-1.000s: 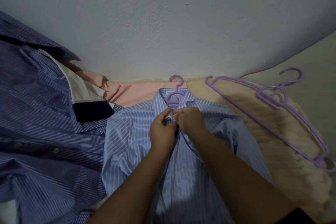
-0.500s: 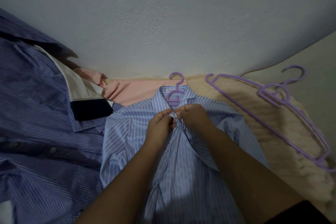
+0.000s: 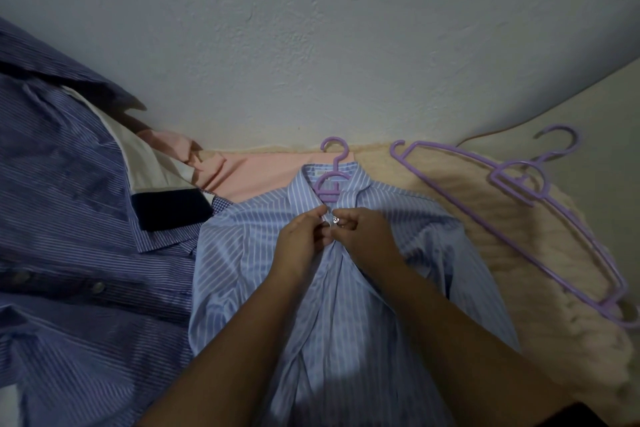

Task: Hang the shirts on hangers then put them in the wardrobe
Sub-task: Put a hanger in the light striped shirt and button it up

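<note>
A light blue striped shirt (image 3: 249,253) lies flat in the middle, front up. A purple hanger (image 3: 330,180) sits inside its collar, with only the hook and neck showing. Just below the collar my left hand (image 3: 303,239) pinches the left edge of the placket. My right hand (image 3: 363,229) pinches the right edge, and a small white button shows between the fingertips. A dark blue striped shirt (image 3: 62,218) lies spread at the left. Spare purple hangers (image 3: 519,180) lie at the right.
A pale wall (image 3: 311,45) rises right behind the shirts. A pink garment (image 3: 249,173) lies under the collar area, next to a white and navy piece of cloth (image 3: 166,198). A cream fluffy blanket (image 3: 502,253) covers the surface at the right.
Both hands have stayed at the top of the placket, shifting slightly up toward the collar. The white button now shows between the fingertips.
</note>
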Available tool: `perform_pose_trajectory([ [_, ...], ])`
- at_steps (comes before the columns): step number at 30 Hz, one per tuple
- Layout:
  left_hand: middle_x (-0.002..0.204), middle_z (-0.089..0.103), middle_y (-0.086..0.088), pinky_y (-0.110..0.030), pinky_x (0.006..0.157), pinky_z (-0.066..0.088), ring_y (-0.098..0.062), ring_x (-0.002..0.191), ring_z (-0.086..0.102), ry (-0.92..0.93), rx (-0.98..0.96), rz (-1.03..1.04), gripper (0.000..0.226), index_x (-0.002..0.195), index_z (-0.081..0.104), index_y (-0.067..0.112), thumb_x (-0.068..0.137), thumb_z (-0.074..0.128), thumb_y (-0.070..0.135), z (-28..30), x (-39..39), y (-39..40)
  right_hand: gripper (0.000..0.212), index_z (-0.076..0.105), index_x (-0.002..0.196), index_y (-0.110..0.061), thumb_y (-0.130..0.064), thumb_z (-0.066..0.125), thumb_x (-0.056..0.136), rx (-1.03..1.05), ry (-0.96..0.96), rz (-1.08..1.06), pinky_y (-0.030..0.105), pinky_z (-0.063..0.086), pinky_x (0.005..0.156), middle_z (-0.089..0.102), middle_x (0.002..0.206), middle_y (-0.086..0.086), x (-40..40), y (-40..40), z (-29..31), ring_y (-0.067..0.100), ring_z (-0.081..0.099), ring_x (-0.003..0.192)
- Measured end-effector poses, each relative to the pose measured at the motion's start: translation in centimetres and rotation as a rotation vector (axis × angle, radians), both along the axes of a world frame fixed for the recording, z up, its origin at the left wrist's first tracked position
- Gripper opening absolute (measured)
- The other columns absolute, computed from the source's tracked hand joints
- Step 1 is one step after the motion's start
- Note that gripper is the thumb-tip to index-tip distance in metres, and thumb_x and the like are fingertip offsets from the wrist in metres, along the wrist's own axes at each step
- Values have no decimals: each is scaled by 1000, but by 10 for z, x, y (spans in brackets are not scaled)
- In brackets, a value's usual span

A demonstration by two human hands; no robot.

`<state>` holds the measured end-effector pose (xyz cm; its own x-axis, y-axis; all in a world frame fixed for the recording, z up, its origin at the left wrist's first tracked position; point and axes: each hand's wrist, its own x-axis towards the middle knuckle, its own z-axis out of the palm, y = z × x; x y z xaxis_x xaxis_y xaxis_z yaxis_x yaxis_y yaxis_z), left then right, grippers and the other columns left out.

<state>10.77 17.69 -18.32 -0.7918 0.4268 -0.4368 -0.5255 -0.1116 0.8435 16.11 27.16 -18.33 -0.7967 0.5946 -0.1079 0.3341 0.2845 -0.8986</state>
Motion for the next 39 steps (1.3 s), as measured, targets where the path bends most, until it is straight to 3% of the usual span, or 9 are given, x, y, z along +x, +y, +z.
perform_pose_trajectory([
  [4, 92, 70, -8, -23, 75, 56, -17, 84, 68, 35, -30, -19, 23, 111, 66, 10, 98, 47, 13, 1, -1, 1, 24, 68, 111, -1, -6, 57, 90, 269, 25, -6, 27, 46, 87, 68, 105, 16, -1, -3, -2, 25, 63, 99],
  [7, 86, 68, -6, -22, 72, 55, -14, 78, 65, 80, -14, -25, 23, 114, 62, 12, 100, 44, 10, 1, 1, 1, 23, 69, 107, 1, -4, 52, 91, 320, 31, -1, 22, 41, 85, 69, 104, 17, -3, -3, -4, 26, 63, 98],
  [10, 83, 68, -8, -29, 79, 55, -19, 78, 64, 202, -74, -60, 27, 118, 61, 18, 97, 50, 4, -5, 1, 1, 25, 67, 103, 4, -2, 45, 94, 288, 8, 11, 23, 40, 82, 68, 103, 19, -6, -1, 0, 29, 62, 97],
  [15, 86, 53, -13, -54, 89, 51, -27, 82, 53, 295, -126, -84, 31, 97, 68, 38, 84, 72, 10, -10, 0, 0, 27, 65, 106, 3, -6, 41, 97, 117, -52, 46, 27, 42, 84, 65, 109, 19, -9, 6, 6, 30, 59, 104],
  [19, 62, 39, -7, -45, 79, 51, -24, 73, 47, 312, -157, -56, 31, 97, 67, 37, 84, 72, 10, -10, 0, 0, 26, 66, 111, -4, -12, 44, 97, -24, -112, 55, 19, 39, 78, 66, 110, 12, -9, 10, 9, 24, 59, 105],
  [22, 62, 43, -9, -45, 75, 49, -24, 70, 48, 319, -160, -55, 28, 98, 66, 36, 84, 73, 13, -10, -1, 1, 25, 65, 110, 3, -6, 47, 96, 24, -45, 54, 29, 44, 88, 65, 113, 18, -7, 7, 10, 28, 60, 108],
  [31, 39, 31, 13, -20, 44, 34, -3, 37, 32, 357, -198, -35, 30, 111, 62, 27, 87, 68, 9, -15, -3, -1, 30, 61, 119, -1, -7, 40, 99, 82, -105, 105, 17, 36, 87, 61, 121, 17, -6, 7, 11, 28, 55, 114],
  [35, 43, 33, 13, -25, 60, 42, -8, 49, 40, 283, -142, -30, 34, 118, 62, 14, 86, 68, 2, -17, -4, 1, 30, 61, 119, -6, -10, 40, 99, -23, -167, 105, 25, 40, 90, 62, 119, 14, -10, 15, 13, 28, 55, 113],
  [39, 71, 51, -11, -39, 78, 46, -26, 78, 53, 248, -106, -68, 30, 103, 68, 29, 83, 72, 7, -23, -11, 0, 29, 60, 119, 1, -7, 40, 99, -10, -166, 144, 31, 40, 96, 60, 121, 19, -11, 16, 12, 31, 54, 115],
])
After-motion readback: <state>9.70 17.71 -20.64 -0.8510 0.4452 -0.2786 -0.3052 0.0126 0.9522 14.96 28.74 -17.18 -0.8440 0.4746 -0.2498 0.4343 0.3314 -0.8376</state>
